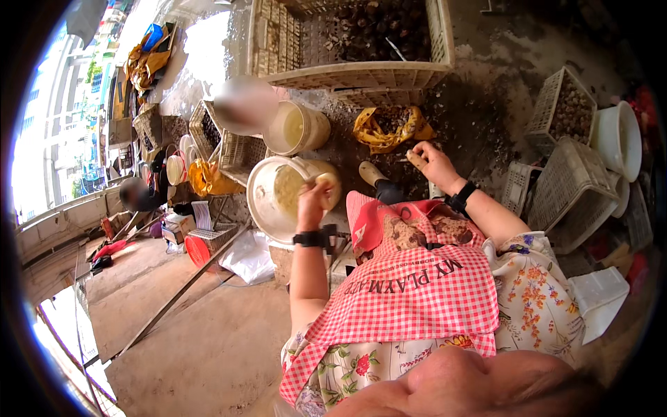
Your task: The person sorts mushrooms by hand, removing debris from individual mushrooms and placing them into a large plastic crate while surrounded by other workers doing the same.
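Note:
My left hand (312,204) is closed around a pale, rounded piece (327,188), blurred, above the right side of a large white bucket (255,200). Pale contents show inside that bucket. My right hand (436,166) is raised to the right with bent fingers, seemingly around a small thin tool (404,160); its exact kind is unclear. Beyond that hand, an open yellow bag (383,147) with dark scraps lies on the wet floor. A large plastic crate (359,73) ahead contains dark round produce (383,26) and a thin, light-coloured tool (396,49).
A second bucket (315,130) stands beside another person, whose head (246,106) is blurred. At the right are a crate of small round pieces (573,107), a tipped crate (568,193) and a white tub (620,140). A red basket (198,254) lies left, near a long bar (177,297).

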A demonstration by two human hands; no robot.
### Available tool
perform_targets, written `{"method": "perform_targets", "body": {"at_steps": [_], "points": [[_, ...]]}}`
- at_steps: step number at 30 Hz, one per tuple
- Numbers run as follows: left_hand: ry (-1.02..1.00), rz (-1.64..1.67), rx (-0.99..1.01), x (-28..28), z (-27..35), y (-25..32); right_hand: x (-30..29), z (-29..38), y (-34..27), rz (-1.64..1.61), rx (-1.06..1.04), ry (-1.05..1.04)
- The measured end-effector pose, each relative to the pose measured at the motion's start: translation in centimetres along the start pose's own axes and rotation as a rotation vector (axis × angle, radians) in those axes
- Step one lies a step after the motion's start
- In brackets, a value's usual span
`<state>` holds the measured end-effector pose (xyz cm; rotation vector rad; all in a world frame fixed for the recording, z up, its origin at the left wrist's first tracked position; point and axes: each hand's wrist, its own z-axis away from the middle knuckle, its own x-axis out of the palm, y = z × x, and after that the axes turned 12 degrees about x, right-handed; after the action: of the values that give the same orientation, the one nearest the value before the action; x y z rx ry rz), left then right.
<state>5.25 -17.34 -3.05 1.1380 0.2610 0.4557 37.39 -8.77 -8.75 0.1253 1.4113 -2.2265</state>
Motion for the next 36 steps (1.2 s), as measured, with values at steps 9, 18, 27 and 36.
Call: {"method": "perform_targets", "body": {"at_steps": [9, 18, 27, 36], "points": [[-0.145, -0.685, 0.44, -7.7, -9.9, 10.9, -0.8, -0.2, 2.1, -0.078, 0.232, -0.026], [-0.852, -0.578, 0.56, 27.8, -25.5, 18.0, -1.4, 0.0, 5.7, -0.224, 0.383, 0.141], [-1.337, -1.822, 1.231, 43.6, -35.0, 6.2, 0.8, 5.6, 12.6, -0.447, 0.699, 0.439], [-1.118, -1.206, 0.566, 41.8, -30.4, 11.9, 0.7, 6.3, 15.9, -0.499, 0.61, 0.418]]}}
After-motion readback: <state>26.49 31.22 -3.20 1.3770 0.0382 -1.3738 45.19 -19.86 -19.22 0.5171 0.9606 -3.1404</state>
